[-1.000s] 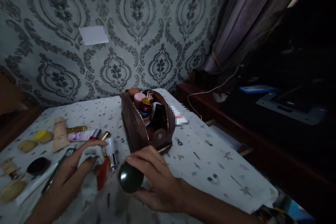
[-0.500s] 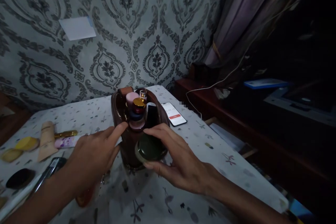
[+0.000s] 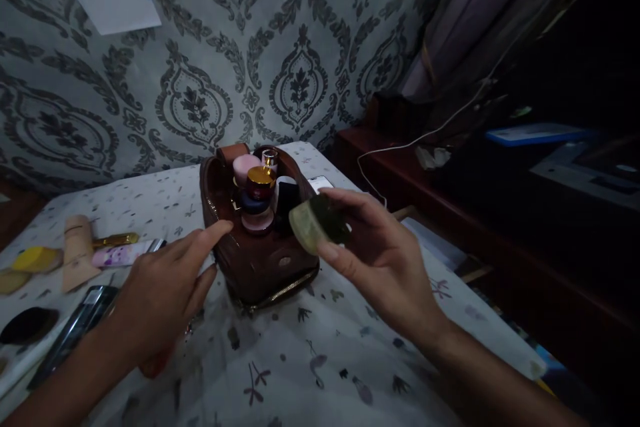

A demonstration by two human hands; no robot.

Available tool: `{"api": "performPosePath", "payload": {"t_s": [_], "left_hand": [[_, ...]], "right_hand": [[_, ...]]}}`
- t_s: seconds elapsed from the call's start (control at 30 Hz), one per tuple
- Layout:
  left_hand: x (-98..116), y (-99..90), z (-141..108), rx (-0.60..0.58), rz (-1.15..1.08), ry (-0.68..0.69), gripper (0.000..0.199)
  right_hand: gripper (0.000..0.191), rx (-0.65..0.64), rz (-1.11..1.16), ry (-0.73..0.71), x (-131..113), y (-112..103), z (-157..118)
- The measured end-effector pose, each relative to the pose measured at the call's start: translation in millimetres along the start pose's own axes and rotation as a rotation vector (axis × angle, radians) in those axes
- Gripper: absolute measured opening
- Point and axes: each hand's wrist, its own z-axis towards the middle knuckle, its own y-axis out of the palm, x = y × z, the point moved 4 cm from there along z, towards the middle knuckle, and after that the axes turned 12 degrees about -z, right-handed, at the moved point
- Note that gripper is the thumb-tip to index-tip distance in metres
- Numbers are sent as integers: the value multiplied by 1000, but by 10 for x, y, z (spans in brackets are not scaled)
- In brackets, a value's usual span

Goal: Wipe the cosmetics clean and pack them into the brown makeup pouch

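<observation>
A brown leather bag [image 3: 265, 270] with a zipper stands open on the patterned cloth. Inside it are a pink-lidded jar [image 3: 246, 168], a gold-lidded jar [image 3: 261, 181] stacked on other jars, and a black item [image 3: 287, 201]. Between the thumb and fingers of my right hand [image 3: 385, 257] is a green jar with a dark lid [image 3: 313, 225], tilted above the bag's right side. My left hand [image 3: 167, 277] is at the bag's left edge, index finger extended and the other fingers curled; whether it pinches anything is hidden.
Left on the cloth [image 3: 280, 373] lie a beige tube [image 3: 77, 253], a purple-white tube [image 3: 123, 253], yellow sponges [image 3: 37, 259], a dark bottle [image 3: 75, 330] and a black oval item [image 3: 29, 325]. A phone [image 3: 321, 183] lies behind the bag. A white cable [image 3: 420, 140] hangs at right.
My right hand has lifted the green jar up and to the right, tilting it so its side shows. The bag's front is now uncovered. The view has shifted slightly.
</observation>
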Motion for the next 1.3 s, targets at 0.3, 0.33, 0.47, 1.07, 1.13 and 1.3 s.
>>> {"api": "performPosePath", "payload": {"t_s": [0.3,0.33,0.47,1.07,1.13,1.3], "left_hand": [[-9,24,7,-46,-46,-46,52],[-12,27,10,-54,-48,-62,52],[-18,43,15,-64,-58,-75,55],[-23,37,45,-55,-6,24,61],[-21,39,41,-63,-8,14,61],[-33,65,22,-116,-14,-61,64]], "right_hand": [[44,-195,-342,-227,-297,221,542],[43,-275,-411,-271,-310,297,593],[37,-591,-637,-376,-274,553,775],[11,-1073,-1026,-864,67,1128,746],[16,-1067,-1046,-821,103,1186,745],[26,-1218,-1175,-812,181,1275,705]]}}
